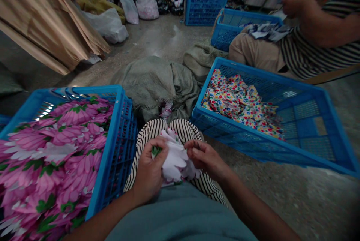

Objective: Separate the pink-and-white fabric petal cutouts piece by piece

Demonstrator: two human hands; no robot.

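Observation:
On my lap, over black-and-white striped trousers (147, 130), lie pale pink and white petal-shaped fabric pieces (173, 162). My left hand (153, 166) is closed on one of them, with a bit of green showing between thumb and fingers. At the right edge of the petals, my right hand (204, 156) is pinched, its fingertips together near the fabric; what they hold is too small to make out. To my left stands a blue crate (119, 121) heaped with pink fabric flowers with green parts (75, 121).
A blue crate (253, 151) with colourful printed fabric (239, 102) stands at the right. Grey-green sacking (154, 80) lies ahead of my knees. A seated person in a striped top (323, 42) is at the upper right. Other blue crates (206, 6) and white bags (108, 25) stand further back.

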